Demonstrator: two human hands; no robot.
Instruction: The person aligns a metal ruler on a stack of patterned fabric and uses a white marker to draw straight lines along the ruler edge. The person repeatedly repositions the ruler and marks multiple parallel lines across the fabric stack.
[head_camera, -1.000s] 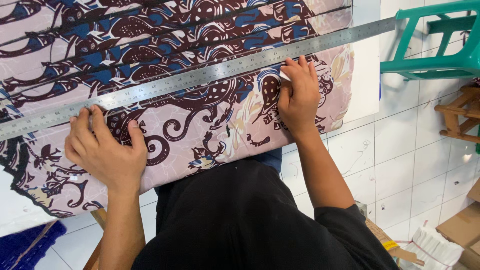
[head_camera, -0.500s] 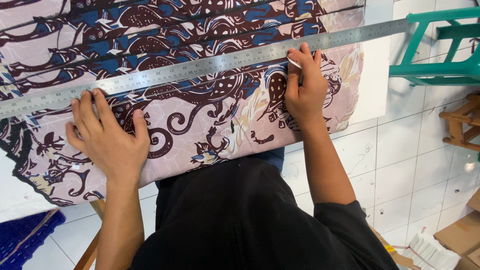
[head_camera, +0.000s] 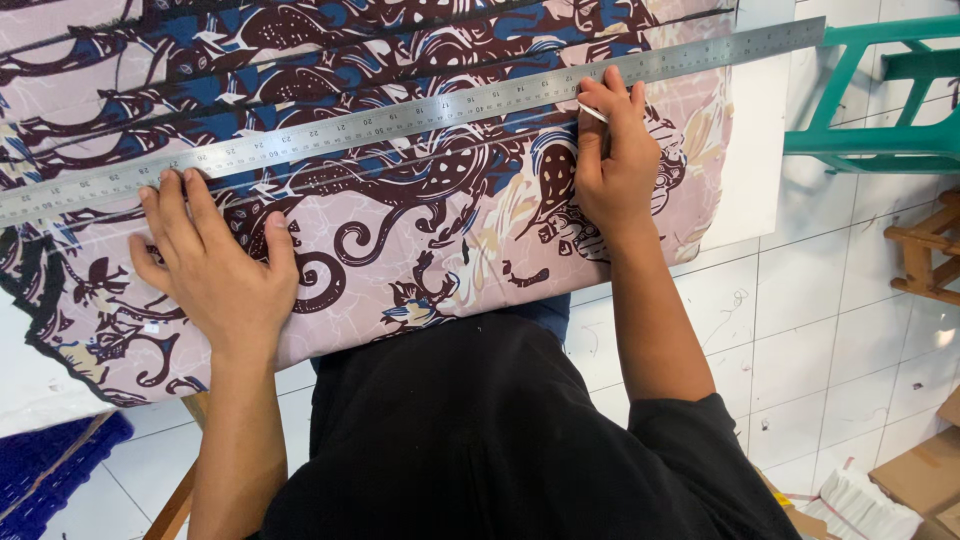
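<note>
**Ruler Pinned on Patterned Cloth, Marking Grip Closed**

While the right hand (head_camera: 612, 165) pinches a small white marking piece (head_camera: 590, 110) in a closed grip against the ruler's lower edge, the left hand (head_camera: 215, 265) lies flat, fingers spread, pressing steel ruler (head_camera: 400, 115) and patterned fabric (head_camera: 420, 230) onto the bench. Risk: with only the left end weighted, pressure from the marker could pivot the ruler or creep the cloth, skewing the line. Its long axis runs left-right, rising toward the green stool (head_camera: 880, 100).

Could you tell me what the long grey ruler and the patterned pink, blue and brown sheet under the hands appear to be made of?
Long grey ruler: likely steel, with a brushed, faintly shiny finish and fine markings. Patterned sheet: woven cloth, seemingly matte cotton; it drapes softly over the table edge.
</note>
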